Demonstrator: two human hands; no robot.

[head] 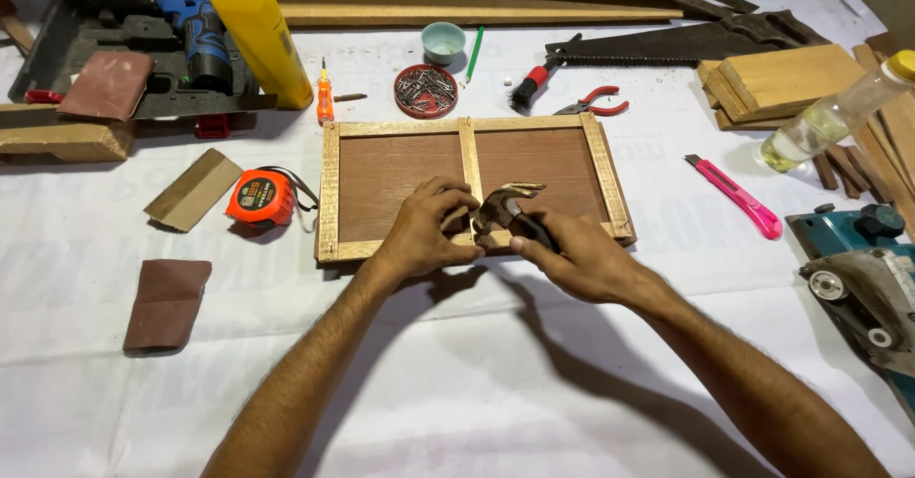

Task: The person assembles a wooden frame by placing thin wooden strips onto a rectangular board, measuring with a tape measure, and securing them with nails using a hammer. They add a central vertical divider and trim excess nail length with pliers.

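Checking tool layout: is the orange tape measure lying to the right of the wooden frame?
No, the tape measure lies left of the wooden frame.

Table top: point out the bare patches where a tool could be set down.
Bare cloth lies below the wooden frame, around the forearms, and between the tape measure and the sandpaper. The far edge is crowded: nail dish, brush, pliers, saw.

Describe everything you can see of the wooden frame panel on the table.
The wooden frame panel lies flat on the white-covered table. Pale strips border a reddish-brown board, and a centre strip splits it into two bays. It looks like plywood with light timber edging. The left hand rests on its near rail at the centre strip, and the right hand holds a claw hammer over that joint.
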